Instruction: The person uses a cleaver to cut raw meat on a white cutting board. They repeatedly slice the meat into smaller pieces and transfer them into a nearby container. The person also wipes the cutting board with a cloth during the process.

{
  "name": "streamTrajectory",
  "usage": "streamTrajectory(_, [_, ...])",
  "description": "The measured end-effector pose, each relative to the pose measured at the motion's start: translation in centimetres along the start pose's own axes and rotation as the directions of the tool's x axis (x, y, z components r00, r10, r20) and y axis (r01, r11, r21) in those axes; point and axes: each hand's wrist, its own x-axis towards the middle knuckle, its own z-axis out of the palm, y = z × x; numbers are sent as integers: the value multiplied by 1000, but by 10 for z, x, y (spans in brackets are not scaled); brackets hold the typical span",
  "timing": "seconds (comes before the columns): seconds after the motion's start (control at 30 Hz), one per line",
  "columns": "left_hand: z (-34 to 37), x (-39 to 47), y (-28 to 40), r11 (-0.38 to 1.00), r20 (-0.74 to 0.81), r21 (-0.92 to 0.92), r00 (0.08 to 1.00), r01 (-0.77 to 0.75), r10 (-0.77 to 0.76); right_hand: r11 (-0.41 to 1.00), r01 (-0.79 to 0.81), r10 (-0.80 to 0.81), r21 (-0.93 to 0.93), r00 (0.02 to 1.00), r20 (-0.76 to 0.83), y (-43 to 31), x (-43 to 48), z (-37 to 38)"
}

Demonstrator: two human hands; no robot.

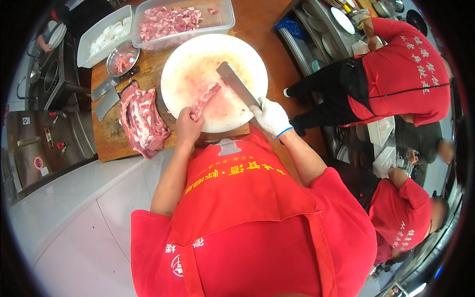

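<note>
My bare left hand [190, 120] grips the near end of a long strip of raw meat [206, 99], which lies across a round white chopping board [182, 63]. In a white glove with a blue cuff, my right hand [271, 116] holds a cleaver [238, 84] by its handle. The blade is over the board, just right of the strip's far end; whether it touches the board I cannot tell. Left of the board, a slab of raw ribs [143, 118] rests on the wooden table [107, 139].
Two more cleavers [107, 105] lie left of the ribs. Behind them stand a metal bowl of meat scraps [123, 59], a white tub with pale contents [107, 37] and a plastic bin of chopped meat [174, 26]. Co-workers in red shirts [408, 74] stand at right by metal shelving [319, 41].
</note>
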Motion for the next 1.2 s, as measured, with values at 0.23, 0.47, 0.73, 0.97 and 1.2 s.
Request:
streamTrajectory(0.23, [14,14,-6,989,-60,0,987,-149,149,1000,-7,7,-4,1000,10,-25,-5,-1])
streamTrajectory(0.47, [9,6,7,999,11,-27,999,45,-45,997,-26,28,-73,999,31,-33,6,12])
streamTrajectory(0.73, [6,4,19,998,-3,67,1000,-8,8,964,258,-203,63,870,-450,-87,-4,-86])
streamTrajectory(0.97, [6,6,23,998,5,66,1000,0,-1,984,53,-55,-170,998,-8,-59,7,9])
streamTrajectory(1.2, [-3,-3,23,995,77,95,996,39,-46,999,-46,49,-28,989,137,-16,17,16])
